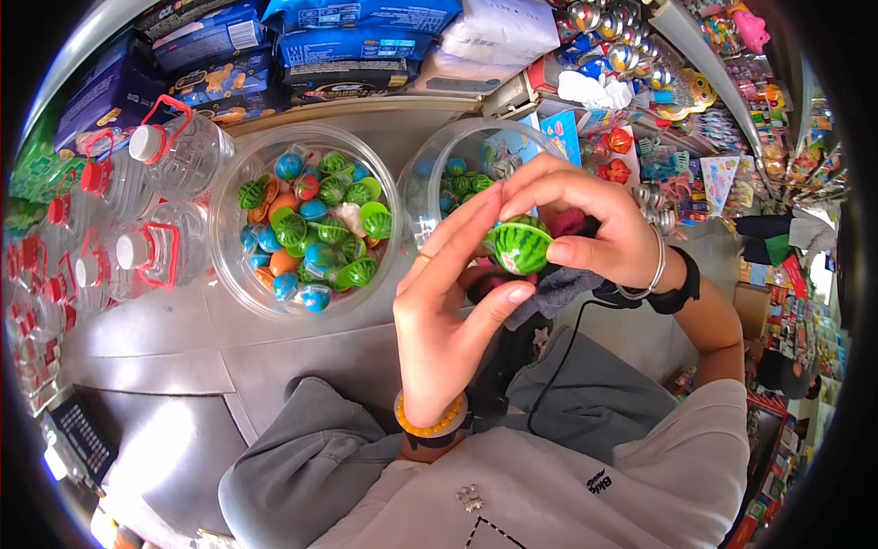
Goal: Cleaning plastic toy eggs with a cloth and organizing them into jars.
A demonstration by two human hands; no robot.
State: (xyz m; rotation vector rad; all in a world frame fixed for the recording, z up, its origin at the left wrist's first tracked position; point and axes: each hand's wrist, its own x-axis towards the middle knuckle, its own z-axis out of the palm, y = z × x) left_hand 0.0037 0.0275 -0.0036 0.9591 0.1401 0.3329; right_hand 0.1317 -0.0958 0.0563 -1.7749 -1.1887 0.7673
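A green watermelon-striped ball sweet [519,247] in a wrapper sits between my two hands, above my lap. My left hand [448,284] curves around its left side, with the thumb below and the fingers above. From the other side my right hand [594,220] grips it, its thumb pressed to the ball's right edge. A dark grey cloth [553,295] hangs beneath the ball, bunched under my right hand. Behind my hands stands a clear round tub [422,165] with more striped balls, partly hidden.
To the left, an open clear tub [219,247] holds several watermelon, globe and orange balls. Water bottles with red handles [187,160] crowd the far left. Blue snack packs [357,46] line the back. Packed shop shelves [805,366] run along the right.
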